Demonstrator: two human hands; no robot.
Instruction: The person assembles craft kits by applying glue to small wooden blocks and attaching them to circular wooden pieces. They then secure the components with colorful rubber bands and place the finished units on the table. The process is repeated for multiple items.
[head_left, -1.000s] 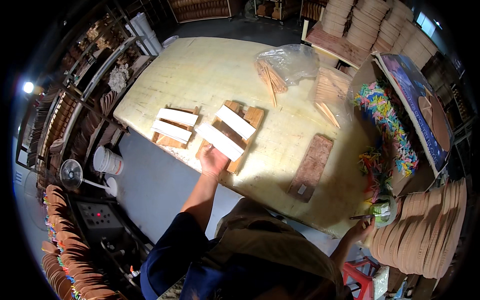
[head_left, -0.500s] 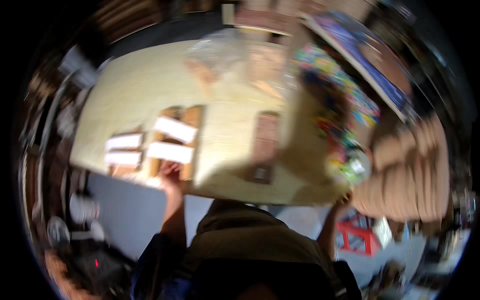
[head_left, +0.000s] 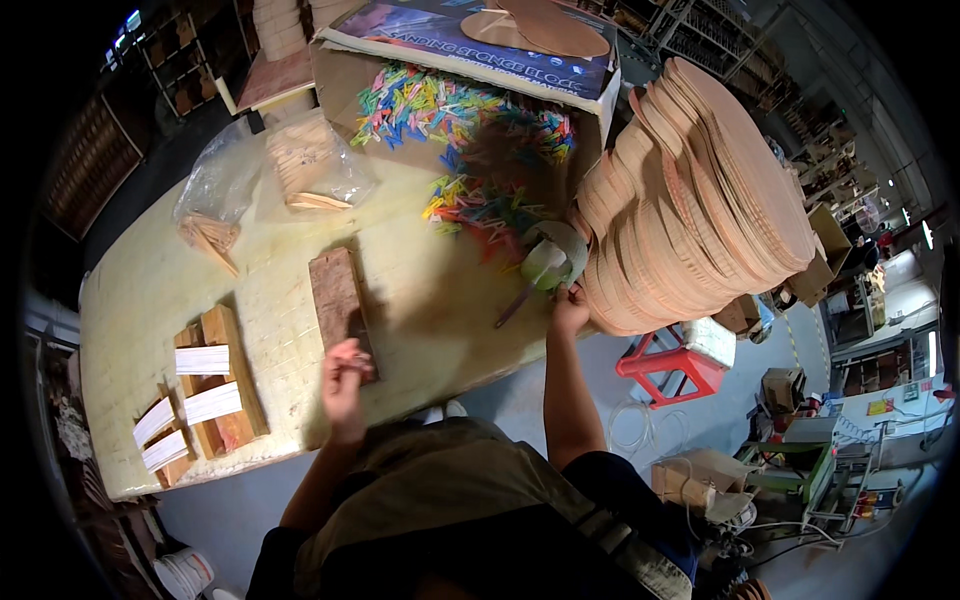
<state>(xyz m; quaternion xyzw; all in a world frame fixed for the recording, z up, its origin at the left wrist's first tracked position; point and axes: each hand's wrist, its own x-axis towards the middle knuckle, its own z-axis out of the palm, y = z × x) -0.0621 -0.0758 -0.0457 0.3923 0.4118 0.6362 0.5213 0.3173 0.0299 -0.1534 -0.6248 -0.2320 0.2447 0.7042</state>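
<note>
My left hand [head_left: 343,385] hovers with fingers loosely curled just beside the near end of a dark wooden block [head_left: 338,300] on the pale table [head_left: 440,310]; it holds nothing. My right hand [head_left: 569,308] reaches to the table's right edge and touches a pale green-white pot [head_left: 552,262] with a brush handle [head_left: 516,305] sticking out toward me. Whether it grips the pot I cannot tell. A tall leaning stack of tan round wooden sheets [head_left: 700,200] stands just right of that hand.
Wooden boards with white strips [head_left: 205,390] lie at the table's left end. Plastic bags of wooden sticks [head_left: 300,170] sit at the back. An open cardboard box of coloured clips [head_left: 460,100] spills onto the table. A red stool [head_left: 668,365] stands on the floor at right.
My view has swung right, from the boards to the box and stack. My left hand left the boards with white strips and now sits by the dark block. My right hand stays at the pot.
</note>
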